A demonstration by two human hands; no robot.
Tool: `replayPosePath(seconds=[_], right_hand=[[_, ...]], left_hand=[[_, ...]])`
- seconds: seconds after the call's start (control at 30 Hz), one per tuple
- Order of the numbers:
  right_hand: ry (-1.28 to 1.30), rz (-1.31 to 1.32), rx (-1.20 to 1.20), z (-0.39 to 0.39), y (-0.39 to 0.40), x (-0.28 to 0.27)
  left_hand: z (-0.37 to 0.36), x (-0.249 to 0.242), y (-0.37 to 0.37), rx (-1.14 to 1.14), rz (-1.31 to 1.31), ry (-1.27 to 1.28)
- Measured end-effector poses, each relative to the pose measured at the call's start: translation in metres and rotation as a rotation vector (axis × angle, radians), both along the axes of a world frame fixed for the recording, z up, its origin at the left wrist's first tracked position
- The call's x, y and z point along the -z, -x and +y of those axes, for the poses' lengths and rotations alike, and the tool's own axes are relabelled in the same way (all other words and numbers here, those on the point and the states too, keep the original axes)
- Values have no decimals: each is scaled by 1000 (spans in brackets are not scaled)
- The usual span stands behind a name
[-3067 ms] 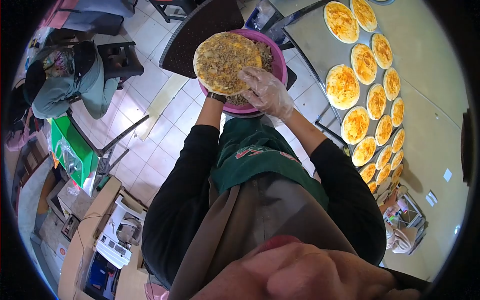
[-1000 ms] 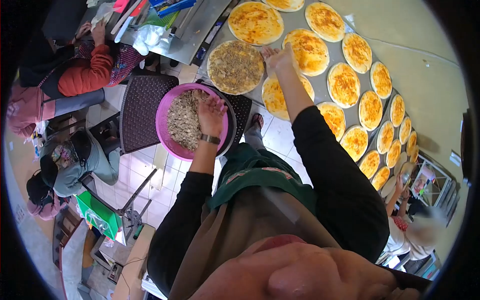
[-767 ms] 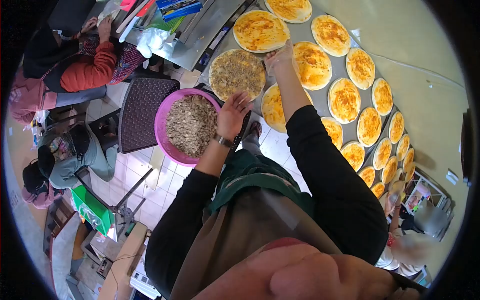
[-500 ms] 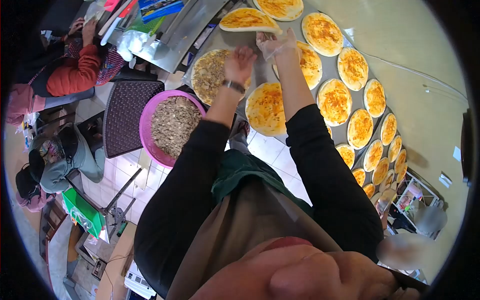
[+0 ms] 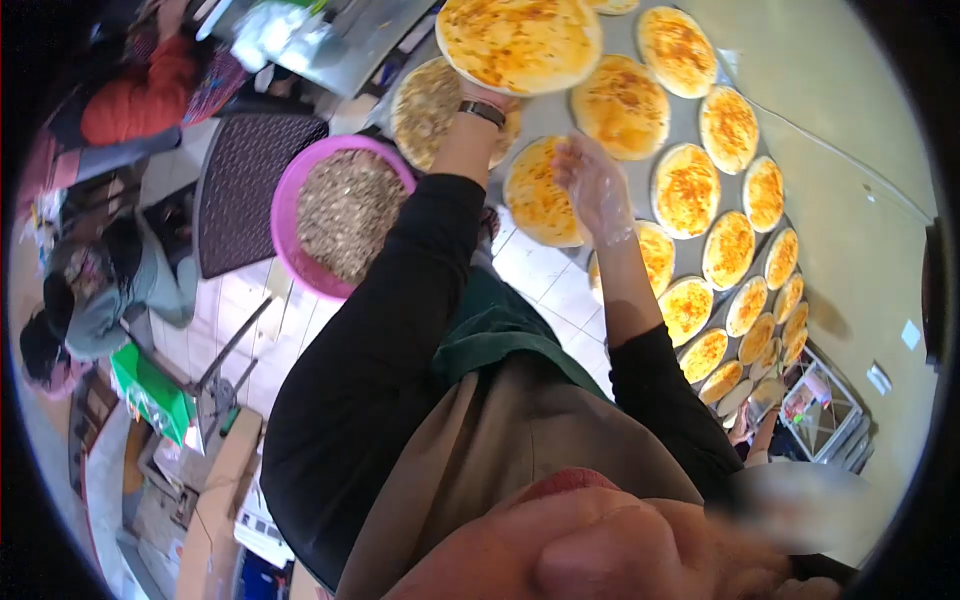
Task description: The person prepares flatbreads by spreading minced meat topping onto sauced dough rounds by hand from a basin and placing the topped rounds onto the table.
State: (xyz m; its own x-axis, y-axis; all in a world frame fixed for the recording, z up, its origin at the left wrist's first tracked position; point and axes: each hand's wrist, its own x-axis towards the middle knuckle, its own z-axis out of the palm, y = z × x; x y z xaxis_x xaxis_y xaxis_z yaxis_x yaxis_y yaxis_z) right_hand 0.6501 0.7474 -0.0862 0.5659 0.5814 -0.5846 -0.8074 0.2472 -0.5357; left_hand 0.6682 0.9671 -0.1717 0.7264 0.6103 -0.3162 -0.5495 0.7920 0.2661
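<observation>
My left hand (image 5: 490, 97), with a dark watch on the wrist, is under a round browned flatbread (image 5: 519, 45) and holds it up from below. Its fingers are mostly hidden by the bread. Partly behind that wrist lies a round flatbread spread with crumbly brown filling (image 5: 423, 112). My right hand (image 5: 600, 195) wears a clear plastic glove. Its fingers are loosely bent and apart, holding nothing that I can see, beside a browned flatbread (image 5: 538, 195) at the near edge of the grey table.
More browned flatbreads (image 5: 686, 190) lie in rows along the table to the right. A pink basin (image 5: 290, 225) of crumbly filling stands by a dark woven stool (image 5: 245, 190). Two people sit at the left, one in a red sleeve (image 5: 140, 100). Another person's arm shows at lower right.
The flatbread at the top is now raised on my left hand, nearer the camera. My right hand has left its edge and moved down and right. The view has shifted slightly.
</observation>
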Motion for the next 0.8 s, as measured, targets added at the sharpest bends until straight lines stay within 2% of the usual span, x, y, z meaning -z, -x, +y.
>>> replayPosePath(seconds=[0.07,0.1,0.17,0.2,0.23,0.27,0.33,0.37,0.43,0.47,0.53,0.57,0.67,0.7,0.77,0.8], right_hand=[[179,-102,-304,15,46,-10],[170,-90,-320,27,68,-9],[183,-350,-681,49,121,5],[176,-388,-800,63,146,35],[52,-426,-786,78,169,46],[86,-984,-974,90,185,84],[-175,-504,-737,110,256,271],[-185,-499,-745,125,267,258],[397,-1284,-1290,165,274,195],[386,-1281,-1300,170,288,176],[802,-1492,-1277,175,320,159],[793,-1495,-1288,182,332,158],[968,-1368,-1605,190,367,170],[965,-1371,-1616,189,373,198],[479,-399,-733,174,377,272],[483,-400,-743,172,369,262]], left_hand=[[13,-1,49,3,-158,95],[21,0,79,18,-186,100],[37,5,152,32,-208,104],[46,5,192,28,-200,95],[55,6,236,19,-182,86],[64,8,283,4,-161,75],[78,9,373,-34,-110,63],[81,11,416,-56,-82,63],[85,22,486,-103,-45,73],[82,27,522,-125,-25,85],[76,35,572,-158,-4,113],[72,40,593,-167,2,127],[60,54,633,-190,1,176],[59,59,640,-189,-8,189],[57,67,648,-178,-32,213],[58,73,650,-165,-51,223]])
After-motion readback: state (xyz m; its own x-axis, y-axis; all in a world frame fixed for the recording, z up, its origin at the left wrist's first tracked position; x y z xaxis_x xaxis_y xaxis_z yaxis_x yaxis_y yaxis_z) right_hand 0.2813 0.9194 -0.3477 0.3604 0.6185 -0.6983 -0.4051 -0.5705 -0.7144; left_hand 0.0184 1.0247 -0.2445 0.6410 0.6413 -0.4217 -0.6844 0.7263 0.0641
